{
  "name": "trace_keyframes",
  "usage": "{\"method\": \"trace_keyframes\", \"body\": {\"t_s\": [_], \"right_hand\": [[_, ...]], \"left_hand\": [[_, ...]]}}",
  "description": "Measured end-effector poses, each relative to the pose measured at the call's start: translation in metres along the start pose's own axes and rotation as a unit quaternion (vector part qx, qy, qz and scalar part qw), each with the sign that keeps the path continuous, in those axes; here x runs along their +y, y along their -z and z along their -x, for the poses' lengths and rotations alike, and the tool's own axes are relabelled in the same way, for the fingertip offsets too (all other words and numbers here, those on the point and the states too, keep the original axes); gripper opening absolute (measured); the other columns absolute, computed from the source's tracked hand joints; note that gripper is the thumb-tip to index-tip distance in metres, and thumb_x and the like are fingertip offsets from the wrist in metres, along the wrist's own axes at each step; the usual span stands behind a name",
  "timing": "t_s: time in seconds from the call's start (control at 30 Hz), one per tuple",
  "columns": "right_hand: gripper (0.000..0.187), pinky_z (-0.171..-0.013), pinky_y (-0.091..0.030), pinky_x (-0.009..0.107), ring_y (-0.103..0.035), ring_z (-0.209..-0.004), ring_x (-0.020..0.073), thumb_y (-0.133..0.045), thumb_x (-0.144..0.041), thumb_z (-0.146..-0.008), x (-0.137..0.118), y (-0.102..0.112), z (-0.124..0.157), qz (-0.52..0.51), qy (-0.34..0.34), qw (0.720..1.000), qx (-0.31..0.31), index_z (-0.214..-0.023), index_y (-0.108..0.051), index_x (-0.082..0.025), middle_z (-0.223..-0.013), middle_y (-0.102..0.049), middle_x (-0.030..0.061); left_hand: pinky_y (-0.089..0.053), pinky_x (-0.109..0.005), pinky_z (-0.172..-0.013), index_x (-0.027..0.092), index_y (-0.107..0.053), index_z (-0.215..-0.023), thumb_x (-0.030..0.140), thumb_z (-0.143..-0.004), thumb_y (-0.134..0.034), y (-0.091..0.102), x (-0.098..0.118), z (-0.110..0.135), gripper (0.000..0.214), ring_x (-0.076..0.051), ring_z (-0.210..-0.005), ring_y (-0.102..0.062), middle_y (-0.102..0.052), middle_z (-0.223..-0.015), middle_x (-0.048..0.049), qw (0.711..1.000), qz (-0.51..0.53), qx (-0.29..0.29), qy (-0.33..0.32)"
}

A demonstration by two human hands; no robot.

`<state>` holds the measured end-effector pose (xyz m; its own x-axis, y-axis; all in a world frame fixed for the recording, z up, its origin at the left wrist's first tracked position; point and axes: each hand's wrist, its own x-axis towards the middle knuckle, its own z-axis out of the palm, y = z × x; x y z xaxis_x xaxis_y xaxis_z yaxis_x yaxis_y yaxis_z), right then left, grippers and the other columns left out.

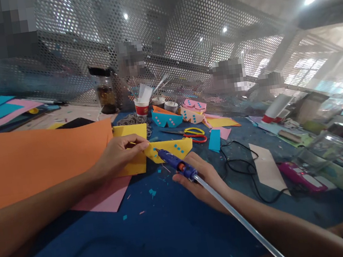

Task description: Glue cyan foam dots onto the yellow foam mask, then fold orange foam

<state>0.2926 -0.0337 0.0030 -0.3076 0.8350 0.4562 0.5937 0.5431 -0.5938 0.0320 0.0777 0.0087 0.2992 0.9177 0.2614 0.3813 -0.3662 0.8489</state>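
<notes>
My left hand (126,149) pinches the left end of a yellow paper cutout (164,146) dotted with small blue squares. In my right hand (204,174) is a purple glue gun (178,163), its nozzle at the cutout's left part. A long clear glue stick (233,211) sticks out of the gun's back. Yellow paper (140,164), a pink sheet (111,197) and a large orange sheet (43,162) lie by and under my left hand. Small blue paper scraps (152,193) are scattered on the blue table just in front of the cutout.
Scissors (194,133) with yellow and red handles lie behind the cutout. Finished-looking paper cutouts (167,119) stand near cups (141,106) and a jar (105,91). A black cable (252,168) runs to a magenta power strip (301,176) at right. A perforated metal screen (159,33) rises behind.
</notes>
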Motion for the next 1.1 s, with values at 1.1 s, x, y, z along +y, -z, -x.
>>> {"method": "trace_keyframes", "body": {"t_s": [1.1], "right_hand": [[0.024, -0.087, -0.057, 0.034, -0.070, -0.102, 0.0243, -0.065, -0.044, -0.104, -0.0030, 0.0004, -0.0013, 0.049, -0.006, 0.998, -0.027, -0.117, -0.065, -0.023, -0.114, -0.068, 0.0087]], "left_hand": [[-0.044, -0.030, -0.067, 0.022, -0.081, -0.088, 0.065, -0.082, -0.070, -0.0002, 0.0045, 0.0015, 0.044, -0.022, -0.080, -0.066, -0.078, -0.087, -0.0042, 1.000, 0.002, -0.001, 0.004]]}}
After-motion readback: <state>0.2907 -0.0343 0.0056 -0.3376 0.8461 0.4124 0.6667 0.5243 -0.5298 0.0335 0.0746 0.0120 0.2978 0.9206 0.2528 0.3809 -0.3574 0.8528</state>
